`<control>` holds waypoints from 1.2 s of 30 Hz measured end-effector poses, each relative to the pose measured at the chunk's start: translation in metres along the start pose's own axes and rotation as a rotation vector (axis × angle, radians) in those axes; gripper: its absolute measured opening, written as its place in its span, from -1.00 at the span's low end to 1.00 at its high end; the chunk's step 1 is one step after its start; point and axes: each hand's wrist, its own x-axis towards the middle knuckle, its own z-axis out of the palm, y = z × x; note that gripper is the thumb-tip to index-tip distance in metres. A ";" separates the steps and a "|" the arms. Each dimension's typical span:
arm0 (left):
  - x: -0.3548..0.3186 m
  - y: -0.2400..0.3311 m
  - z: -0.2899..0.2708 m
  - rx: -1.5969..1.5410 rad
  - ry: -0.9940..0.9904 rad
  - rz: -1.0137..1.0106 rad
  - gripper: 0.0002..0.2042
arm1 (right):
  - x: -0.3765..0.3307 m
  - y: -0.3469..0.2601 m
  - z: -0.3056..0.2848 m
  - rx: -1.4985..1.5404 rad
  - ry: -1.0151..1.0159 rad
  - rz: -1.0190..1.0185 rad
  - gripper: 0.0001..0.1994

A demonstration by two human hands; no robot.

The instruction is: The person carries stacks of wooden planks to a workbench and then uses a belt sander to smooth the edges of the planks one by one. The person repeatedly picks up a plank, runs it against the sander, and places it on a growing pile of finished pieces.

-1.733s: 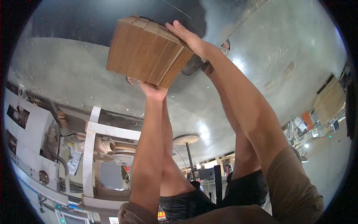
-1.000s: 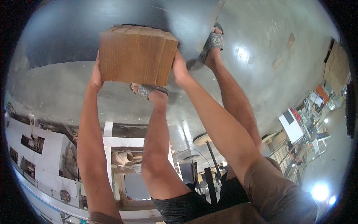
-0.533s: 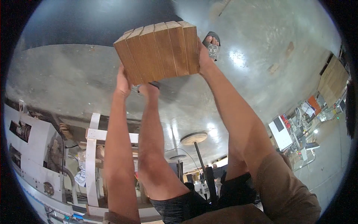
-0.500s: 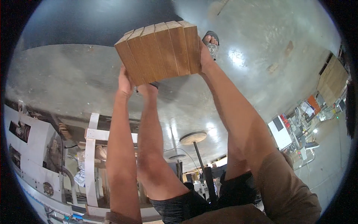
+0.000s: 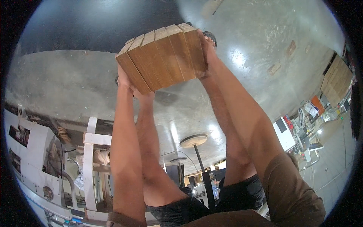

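Note:
A stack of several brown wooden boards (image 5: 160,60), pressed side by side, is held out in front of me above the floor. Its far ends show paler, rough grain. My left hand (image 5: 124,79) grips the outer board at the left end. On the opposite end, my right hand (image 5: 207,51) presses against the last board, and the pack is squeezed between both palms. The fingers of each hand are partly hidden by the wood. The stack tilts slightly, its right side farther from me.
Grey concrete floor (image 5: 249,87) spreads around my legs, with a dark area (image 5: 102,26) at upper left. A white frame (image 5: 89,162) and a white machine (image 5: 34,151) stand at left. At right are a cluttered bench (image 5: 302,128) and a wooden panel (image 5: 336,80). A round-based stand (image 5: 193,140) is below.
Both hands still hold the boards, which have shifted slightly lower in the picture. My legs have moved, and the right foot is now mostly hidden behind the right hand.

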 end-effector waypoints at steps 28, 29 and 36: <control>0.015 -0.060 0.019 -0.459 -0.309 -0.217 -0.26 | -0.018 -0.045 -0.064 0.543 0.132 -0.093 -0.35; 0.019 -0.064 0.022 -0.459 -0.328 -0.236 -0.26 | -0.026 -0.063 -0.093 0.778 0.037 -0.155 -0.32; 0.017 -0.076 0.006 -0.513 -0.335 -0.202 -0.27 | -0.004 -0.016 -0.097 2.035 -0.586 0.617 -0.48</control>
